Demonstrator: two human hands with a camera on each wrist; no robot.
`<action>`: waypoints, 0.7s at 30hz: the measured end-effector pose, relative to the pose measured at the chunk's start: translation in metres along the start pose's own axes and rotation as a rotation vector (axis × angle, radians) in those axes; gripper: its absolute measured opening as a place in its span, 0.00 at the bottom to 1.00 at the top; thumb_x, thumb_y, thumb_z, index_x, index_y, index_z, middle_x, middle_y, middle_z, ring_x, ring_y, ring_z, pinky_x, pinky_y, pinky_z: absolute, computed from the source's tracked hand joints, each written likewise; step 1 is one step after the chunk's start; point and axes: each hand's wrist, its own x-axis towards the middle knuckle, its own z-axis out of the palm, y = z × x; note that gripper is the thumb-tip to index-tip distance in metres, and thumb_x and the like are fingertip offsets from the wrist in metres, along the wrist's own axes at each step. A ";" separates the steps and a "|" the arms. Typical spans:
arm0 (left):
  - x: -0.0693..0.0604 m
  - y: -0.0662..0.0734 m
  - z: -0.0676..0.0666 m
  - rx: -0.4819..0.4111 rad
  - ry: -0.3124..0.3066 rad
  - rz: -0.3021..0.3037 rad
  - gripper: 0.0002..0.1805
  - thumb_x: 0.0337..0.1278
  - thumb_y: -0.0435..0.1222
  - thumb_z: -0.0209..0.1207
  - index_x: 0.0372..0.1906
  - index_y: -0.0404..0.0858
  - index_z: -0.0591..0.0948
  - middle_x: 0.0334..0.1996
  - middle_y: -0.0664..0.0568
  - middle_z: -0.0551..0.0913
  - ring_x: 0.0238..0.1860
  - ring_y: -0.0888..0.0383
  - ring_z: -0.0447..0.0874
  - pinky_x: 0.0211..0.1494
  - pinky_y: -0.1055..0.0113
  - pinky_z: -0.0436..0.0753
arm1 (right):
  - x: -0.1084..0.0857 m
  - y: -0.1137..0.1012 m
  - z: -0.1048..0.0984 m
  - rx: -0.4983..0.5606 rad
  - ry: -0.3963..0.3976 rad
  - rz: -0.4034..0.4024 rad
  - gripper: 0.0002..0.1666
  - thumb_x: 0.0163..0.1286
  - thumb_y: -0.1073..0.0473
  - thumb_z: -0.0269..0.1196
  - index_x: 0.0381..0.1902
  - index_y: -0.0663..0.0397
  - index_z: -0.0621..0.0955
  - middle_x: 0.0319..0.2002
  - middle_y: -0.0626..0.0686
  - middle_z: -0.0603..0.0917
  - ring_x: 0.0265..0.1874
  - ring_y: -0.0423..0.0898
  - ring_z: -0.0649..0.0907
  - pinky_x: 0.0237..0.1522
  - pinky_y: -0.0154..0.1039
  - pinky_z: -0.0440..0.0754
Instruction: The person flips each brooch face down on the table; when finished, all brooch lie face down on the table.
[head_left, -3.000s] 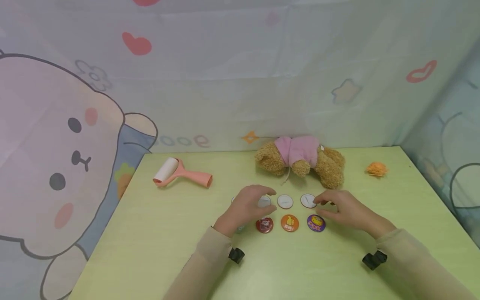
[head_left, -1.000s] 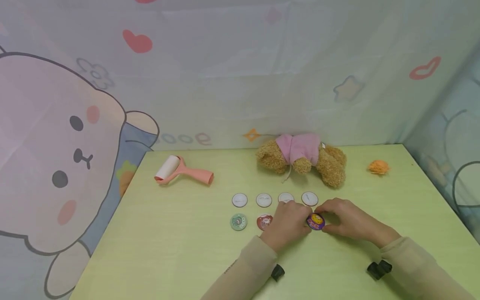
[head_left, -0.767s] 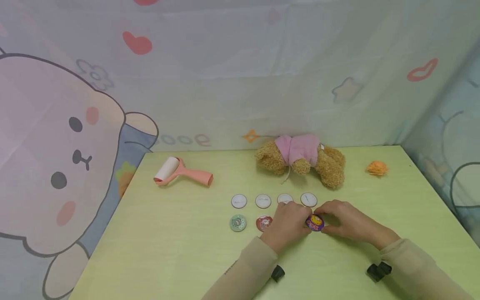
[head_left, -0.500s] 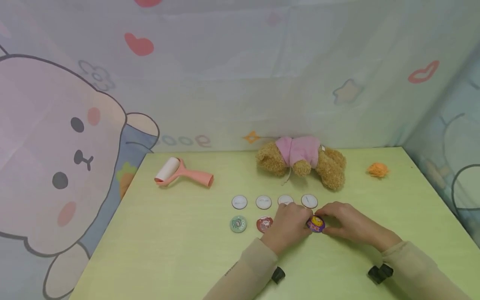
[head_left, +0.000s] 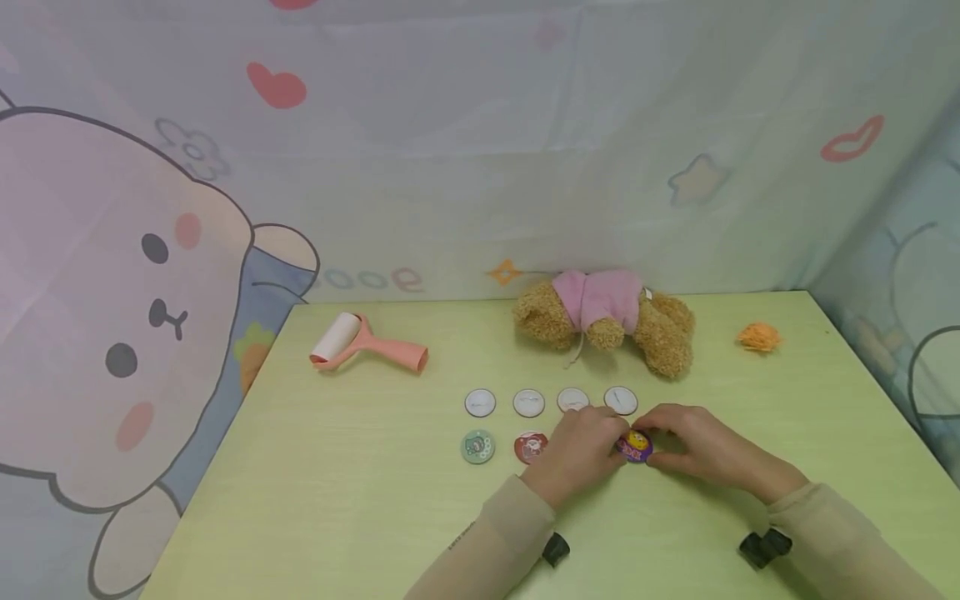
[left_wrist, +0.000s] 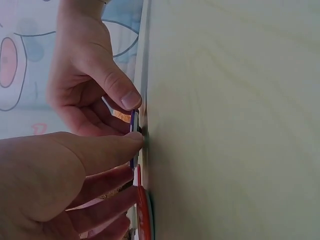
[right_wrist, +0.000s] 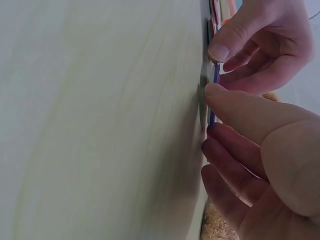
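Note:
A purple button badge with a yellow figure is pinched between both hands at the right end of the front row. My left hand grips its left edge, and my right hand grips its right edge. Seen edge-on in the left wrist view, the purple badge sits between thumbs and fingers, slightly off the tabletop. The right wrist view shows the badge as a thin blue-purple line. A green badge and a partly covered red badge lie left of my left hand.
Behind is a row of white-backed badges lying pin side up. Farther back lie a teddy bear in a pink top, a pink-handled lint roller and an orange tuft. A printed cloth hangs behind the table.
Three seconds ago the hands were apart, with the left over the left badges. The left hand has since moved right, and both hands took hold of the purple badge. Little differs over the last second.

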 end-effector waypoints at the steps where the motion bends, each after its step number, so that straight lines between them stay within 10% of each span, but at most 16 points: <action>1: 0.000 0.000 0.000 -0.015 0.005 0.019 0.06 0.60 0.43 0.73 0.39 0.48 0.89 0.37 0.61 0.87 0.37 0.64 0.84 0.39 0.72 0.80 | 0.000 0.000 0.000 0.009 0.004 -0.004 0.21 0.60 0.63 0.79 0.51 0.53 0.87 0.46 0.45 0.89 0.44 0.41 0.86 0.47 0.43 0.87; 21: 0.000 -0.002 -0.006 -0.210 -0.031 0.089 0.06 0.66 0.36 0.70 0.45 0.42 0.91 0.47 0.55 0.89 0.50 0.63 0.85 0.59 0.79 0.77 | -0.005 -0.001 -0.008 0.189 -0.002 0.007 0.13 0.67 0.65 0.74 0.49 0.51 0.88 0.49 0.49 0.88 0.46 0.41 0.87 0.41 0.38 0.90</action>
